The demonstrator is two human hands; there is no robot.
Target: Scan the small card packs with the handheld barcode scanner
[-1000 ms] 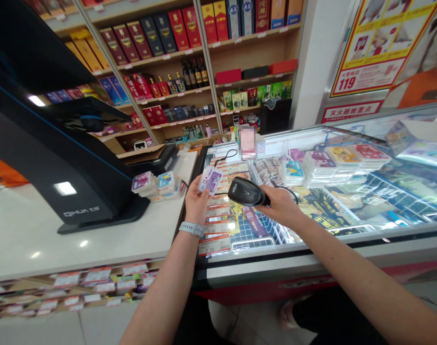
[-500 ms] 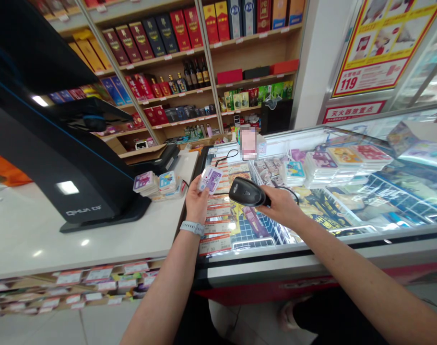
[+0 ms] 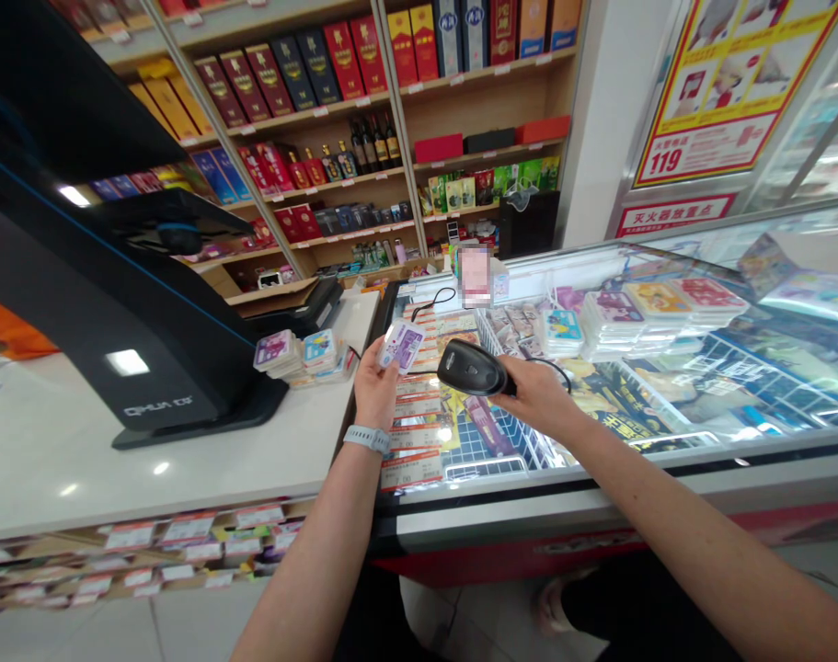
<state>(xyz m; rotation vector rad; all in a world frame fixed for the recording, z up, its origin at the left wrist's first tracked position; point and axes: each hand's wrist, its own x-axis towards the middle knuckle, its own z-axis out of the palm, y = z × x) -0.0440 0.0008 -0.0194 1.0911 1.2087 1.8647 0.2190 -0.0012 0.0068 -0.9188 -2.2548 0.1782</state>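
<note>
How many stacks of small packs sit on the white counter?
2 in plain view: a purple-topped stack beside the black machine, and a blue-topped stack just right of it, nearer the left hand. Others may be hidden behind them.

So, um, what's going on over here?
Someone at a glass-topped chest freezer has both hands in use. The left hand holds a small, flat purple-and-white pack; the right hand grips a black handheld barcode scanner, its head turned toward the pack but apart from it. Similar packs are stacked on the white counter, with more stacks over the freezer.
</note>
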